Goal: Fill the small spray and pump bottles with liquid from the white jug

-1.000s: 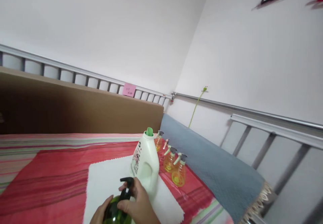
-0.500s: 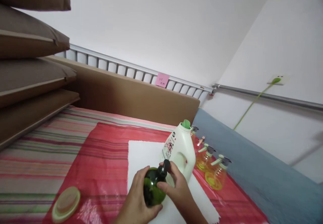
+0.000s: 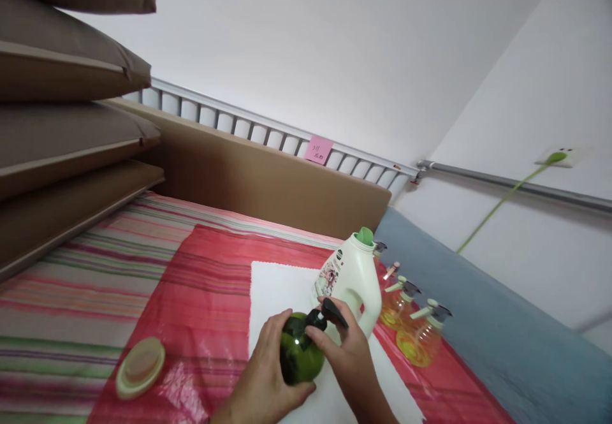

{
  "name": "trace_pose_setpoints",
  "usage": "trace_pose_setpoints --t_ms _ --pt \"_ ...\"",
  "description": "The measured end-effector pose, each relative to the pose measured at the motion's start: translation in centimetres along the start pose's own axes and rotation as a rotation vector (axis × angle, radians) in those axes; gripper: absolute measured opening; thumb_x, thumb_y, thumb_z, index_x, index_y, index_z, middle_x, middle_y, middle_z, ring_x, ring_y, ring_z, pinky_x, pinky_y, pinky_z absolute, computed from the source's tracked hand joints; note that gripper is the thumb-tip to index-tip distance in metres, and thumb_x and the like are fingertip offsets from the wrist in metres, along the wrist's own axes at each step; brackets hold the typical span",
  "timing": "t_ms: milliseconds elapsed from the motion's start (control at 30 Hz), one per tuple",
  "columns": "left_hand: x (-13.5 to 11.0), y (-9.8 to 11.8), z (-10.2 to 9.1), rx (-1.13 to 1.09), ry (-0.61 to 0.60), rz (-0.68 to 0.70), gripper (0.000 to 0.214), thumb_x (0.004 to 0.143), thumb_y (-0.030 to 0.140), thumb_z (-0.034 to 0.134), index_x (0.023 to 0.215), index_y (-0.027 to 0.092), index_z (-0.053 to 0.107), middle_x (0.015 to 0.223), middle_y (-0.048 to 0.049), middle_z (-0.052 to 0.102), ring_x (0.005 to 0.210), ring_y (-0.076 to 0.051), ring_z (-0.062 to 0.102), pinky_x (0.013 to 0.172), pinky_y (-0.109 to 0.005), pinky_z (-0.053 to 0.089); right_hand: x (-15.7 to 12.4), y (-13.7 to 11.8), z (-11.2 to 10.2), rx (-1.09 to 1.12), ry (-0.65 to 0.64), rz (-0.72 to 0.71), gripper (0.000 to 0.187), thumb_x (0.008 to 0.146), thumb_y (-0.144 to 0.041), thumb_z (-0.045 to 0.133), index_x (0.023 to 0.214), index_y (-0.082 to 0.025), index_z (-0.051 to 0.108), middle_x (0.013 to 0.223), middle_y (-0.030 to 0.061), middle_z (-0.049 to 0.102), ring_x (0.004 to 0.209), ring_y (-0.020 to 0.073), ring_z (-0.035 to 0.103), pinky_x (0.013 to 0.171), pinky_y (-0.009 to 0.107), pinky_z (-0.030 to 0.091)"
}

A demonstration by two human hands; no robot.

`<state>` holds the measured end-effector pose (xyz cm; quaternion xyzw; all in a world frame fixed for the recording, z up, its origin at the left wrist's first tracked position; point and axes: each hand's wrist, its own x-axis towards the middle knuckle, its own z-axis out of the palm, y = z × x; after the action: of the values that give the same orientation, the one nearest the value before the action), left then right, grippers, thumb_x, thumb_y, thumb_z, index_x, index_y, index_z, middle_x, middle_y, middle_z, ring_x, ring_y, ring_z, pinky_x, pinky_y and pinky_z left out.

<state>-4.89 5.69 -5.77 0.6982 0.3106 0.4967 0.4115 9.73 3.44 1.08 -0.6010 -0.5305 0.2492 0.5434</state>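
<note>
**A:** Hands first.

**B:** Left hand [image 3: 265,379] wrapped round the belly of the green bottle [image 3: 299,355], palm on its near-left side. Right hand [image 3: 348,359] pinching the black pump head [image 3: 331,312] at the bottle's neck, thumb and fingers closed on it.

**A:** Where's the bottle?

**B:** Held over the near part of the white cloth [image 3: 275,290], tilted a little, nozzle pointing right (can't tell whether its base touches the cloth).

**A:** Around it?

**B:** White jug [image 3: 352,280] with a green cap [image 3: 366,236], upright on the cloth, just behind the right hand. Right of the jug, a row of amber spray bottles [image 3: 421,342] on the red sheet [image 3: 201,290], beside a blue blanket [image 3: 478,335]. Round pale lid [image 3: 140,366] lying flat at the sheet's left edge, well apart from both hands.

**A:** Further back?

**B:** Striped cover [image 3: 71,290] under the sheet. Brown cushions [image 3: 62,124] stacked at left. Cardboard panel [image 3: 268,185] standing along a white railing, pink note [image 3: 318,150] stuck on the rail. Green cable [image 3: 502,201] running up to a wall socket
</note>
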Motion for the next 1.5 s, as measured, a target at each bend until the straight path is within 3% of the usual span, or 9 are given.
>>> trace_pose_setpoints --t_ms 167,367,500,633,767,1000,1167,1333,1500 --pt "0.1 -0.2 0.0 0.005 0.025 -0.021 0.085 0.056 0.012 0.069 0.132 0.020 0.033 0.130 -0.0129 0.046 0.124 -0.031 0.043 0.107 -0.053 0.032 0.2 0.5 -0.1 0.268 -0.149 0.032 0.069 0.069 -0.035 0.069 0.130 -0.027 0.038 0.119 0.0096 0.062 0.116 0.0266 0.052 0.101 0.047 0.037" --pt "0.1 -0.1 0.1 0.004 0.001 -0.020 0.086 0.055 0.010 0.069 0.132 0.020 0.034 0.131 -0.0128 0.046 0.126 -0.030 0.042 0.108 -0.051 0.032 0.2 0.2 0.2 0.189 -0.035 0.052 0.071 0.066 -0.034 0.072 0.130 -0.023 0.042 0.103 0.0079 0.065 0.102 0.0267 0.059 0.095 0.046 0.041" --pt "0.1 -0.2 0.1 -0.001 0.011 -0.035 0.085 0.056 0.012 0.070 0.133 0.020 0.033 0.131 -0.0128 0.046 0.125 -0.031 0.042 0.107 -0.051 0.032 0.0 -0.7 0.5 0.337 -0.099 0.094 0.083 0.069 -0.037 0.068 0.140 -0.025 0.026 0.114 0.0100 0.063 0.107 0.0265 0.058 0.094 0.045 0.043" --pt "0.1 -0.2 0.1 0.007 -0.015 -0.032 0.087 0.056 0.012 0.070 0.133 0.021 0.032 0.132 -0.0119 0.044 0.126 -0.030 0.040 0.109 -0.050 0.030 0.1 -0.6 0.4 0.168 -0.047 0.058 0.087 0.065 -0.036 0.073 0.139 -0.022 0.029 0.112 0.0089 0.063 0.107 0.0256 0.057 0.099 0.042 0.038" --pt "0.1 -0.3 0.1 0.015 -0.069 -0.057 0.087 0.056 0.013 0.071 0.133 0.021 0.031 0.133 -0.0109 0.042 0.127 -0.028 0.038 0.111 -0.046 0.028 0.3 -1.6 -0.1 0.273 -0.058 0.059 0.084 0.071 -0.036 0.070 0.141 -0.025 0.024 0.109 0.0069 0.065 0.104 0.0228 0.059 0.095 0.038 0.043" --pt "0.2 -1.6 0.1 0.026 -0.172 -0.181 0.089 0.054 0.014 0.074 0.132 0.015 0.032 0.133 -0.0135 0.042 0.127 -0.027 0.038 0.111 -0.040 0.027 0.6 -3.2 -0.9 0.340 0.097 -0.021 0.080 0.073 -0.034 0.070 0.140 -0.027 0.027 0.114 0.0074 0.065 0.110 0.0217 0.057 0.099 0.039 0.041" --pt "0.5 -2.1 -0.7 0.069 -0.286 -0.295 0.099 0.049 0.012 0.074 0.136 0.013 0.026 0.138 -0.0157 0.038 0.128 -0.028 0.036 0.110 -0.040 0.026 0.9 -4.3 -2.8 0.267 0.282 -0.087 0.075 0.070 -0.035 0.073 0.136 -0.026 0.038 0.111 0.0079 0.066 0.110 0.0239 0.058 0.099 0.042 0.042" --pt "0.8 -1.1 -1.9 0.177 -0.403 -0.213 0.096 0.047 0.013 0.080 0.132 0.025 0.038 0.134 -0.0089 0.043 0.122 -0.028 0.041 0.106 -0.042 0.031 0.9 -5.2 -5.0 0.098 0.413 -0.171 0.058 0.069 -0.040 0.071 0.121 -0.021 0.054 0.110 0.0093 0.066 0.106 0.0258 0.059 0.097 0.043 0.041" --pt "1.1 0.6 -2.5 0.238 -0.315 -0.151 0.068 0.057 0.036 0.080 0.117 0.023 0.049 0.125 -0.0090 0.050 0.114 -0.028 0.046 0.100 -0.041 0.035 2.4 -2.1 -4.0 -0.314 0.124 0.004 0.051 0.068 -0.047 0.062 0.108 -0.015 0.061 0.108 0.0129 0.066 0.099 0.0301 0.060 0.089 0.043 0.045"
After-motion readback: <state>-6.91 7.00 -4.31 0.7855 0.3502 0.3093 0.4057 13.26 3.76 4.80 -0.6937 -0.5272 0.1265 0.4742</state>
